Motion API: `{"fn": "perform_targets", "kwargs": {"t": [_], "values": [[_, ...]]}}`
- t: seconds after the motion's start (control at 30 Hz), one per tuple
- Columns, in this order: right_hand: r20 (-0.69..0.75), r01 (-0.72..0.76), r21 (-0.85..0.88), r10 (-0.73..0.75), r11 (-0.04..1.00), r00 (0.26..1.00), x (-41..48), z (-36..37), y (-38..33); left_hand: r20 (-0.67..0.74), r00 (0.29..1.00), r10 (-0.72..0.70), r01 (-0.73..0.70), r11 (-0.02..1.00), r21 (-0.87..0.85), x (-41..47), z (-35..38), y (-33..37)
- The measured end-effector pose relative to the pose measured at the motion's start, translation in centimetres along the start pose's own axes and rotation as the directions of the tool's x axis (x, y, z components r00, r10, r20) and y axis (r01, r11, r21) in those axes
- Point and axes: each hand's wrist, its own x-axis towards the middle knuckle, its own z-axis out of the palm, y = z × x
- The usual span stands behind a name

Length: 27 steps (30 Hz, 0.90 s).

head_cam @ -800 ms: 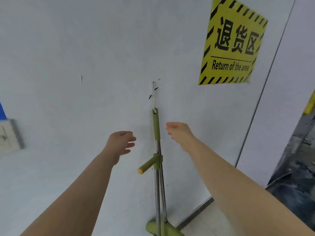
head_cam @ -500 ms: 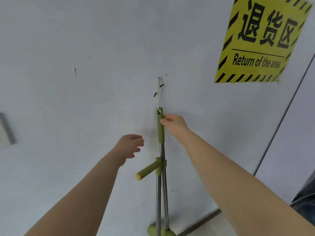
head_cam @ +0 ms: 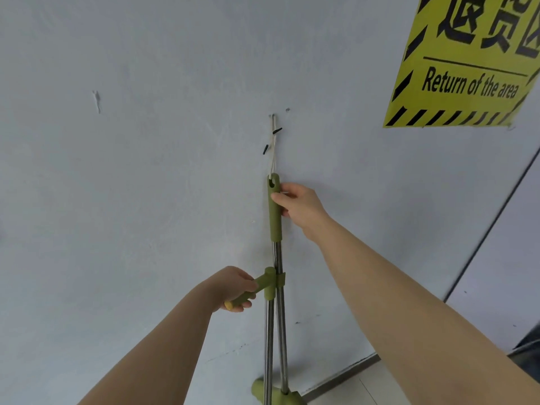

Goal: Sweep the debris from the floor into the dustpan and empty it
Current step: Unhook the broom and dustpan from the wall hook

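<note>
A green broom and dustpan set hangs against the pale wall by a white string looped on a nail. My right hand is shut on the broom's green top grip. My left hand is shut on the dustpan's short green side handle, which has a yellow end cap. Two metal poles run down to the green heads at the bottom edge. The dustpan body and any debris are out of view.
A yellow and black sign reading "Return of the area" is stuck on the wall at the upper right. A dark seam marks a door or panel on the right. A strip of pale floor shows at the bottom right.
My right hand has closed around the broom's top grip. My left hand has moved right and down and taken hold of the short side handle. The view has moved closer to the wall.
</note>
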Motion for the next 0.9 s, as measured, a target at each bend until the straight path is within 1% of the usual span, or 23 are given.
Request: {"fn": "perform_targets", "kwargs": {"t": [0.23,0.37,0.47,0.6,0.77,0.9], "values": [[0.036,0.028,-0.034,-0.027,0.999,0.999,0.0,-1.4,-1.3,-0.031,0.999,0.015,-0.016,0.999,-0.036,0.1,0.0,1.3],[0.077,0.048,0.093,-0.055,0.995,0.996,0.2,-2.0,-2.7,-0.039,0.999,0.038,-0.039,0.999,-0.032,-0.7,-1.0,2.1],[0.101,0.072,0.17,-0.09,0.983,0.991,0.5,-2.3,-4.2,-0.027,0.997,0.066,-0.068,0.996,-0.064,-1.6,-2.1,2.9],[0.11,0.119,0.308,-0.16,0.944,0.981,0.5,-2.8,-6.6,-0.014,0.994,0.112,-0.113,0.991,-0.067,-2.6,-3.2,4.2],[0.131,0.153,0.301,-0.2,0.941,0.971,-0.4,-3.6,-8.0,-0.005,0.989,0.148,-0.148,0.988,-0.038,-3.5,-3.5,4.8],[0.128,0.12,0.423,-0.191,0.898,0.973,-1.7,-4.5,-7.2,0.015,0.988,0.154,-0.154,0.988,-0.016,-3.9,-2.8,4.5]]}}
